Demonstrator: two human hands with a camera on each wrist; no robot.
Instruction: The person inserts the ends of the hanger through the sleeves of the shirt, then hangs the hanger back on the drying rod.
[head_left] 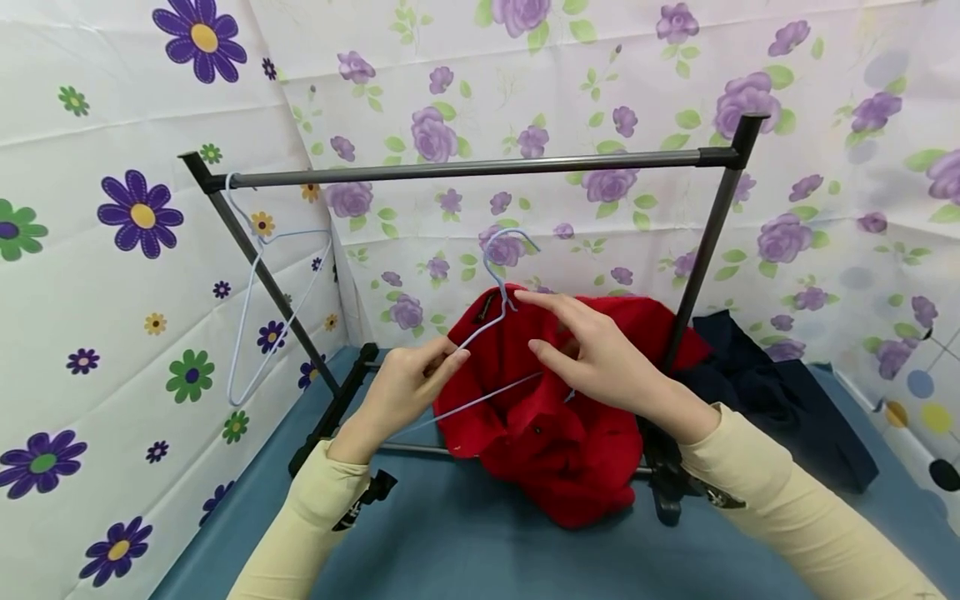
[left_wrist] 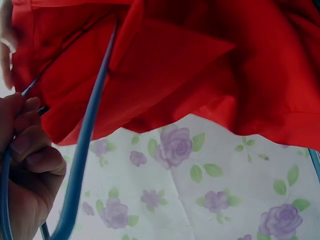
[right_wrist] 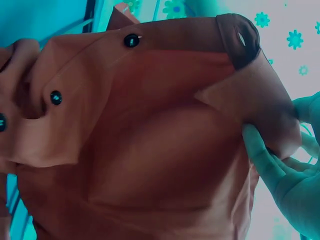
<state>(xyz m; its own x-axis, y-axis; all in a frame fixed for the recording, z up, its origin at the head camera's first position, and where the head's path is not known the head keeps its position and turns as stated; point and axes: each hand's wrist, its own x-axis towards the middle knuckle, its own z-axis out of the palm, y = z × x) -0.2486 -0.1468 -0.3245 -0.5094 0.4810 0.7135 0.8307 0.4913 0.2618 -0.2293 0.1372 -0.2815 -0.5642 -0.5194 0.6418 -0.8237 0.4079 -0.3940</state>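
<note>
A red shirt (head_left: 540, 433) with a collar and dark buttons hangs bunched in front of me. A light blue hanger (head_left: 491, 321) lies partly inside it, its hook rising above the collar. My left hand (head_left: 405, 383) grips the hanger's sloping arm at the shirt's left side; the left wrist view shows those fingers (left_wrist: 35, 150) curled around it. On the other side of the hook, my right hand (head_left: 600, 350) holds the collar, thumb on one face and fingers behind, as the oddly tinted right wrist view shows. Folds hide part of the hanger.
A dark metal rack (head_left: 465, 171) stands behind the shirt on a blue surface (head_left: 480, 550). From its left end hangs a bare hanger (head_left: 240, 333). Dark navy clothing (head_left: 795, 417) lies at the right. Flowered sheets (head_left: 420, 67) cover the walls.
</note>
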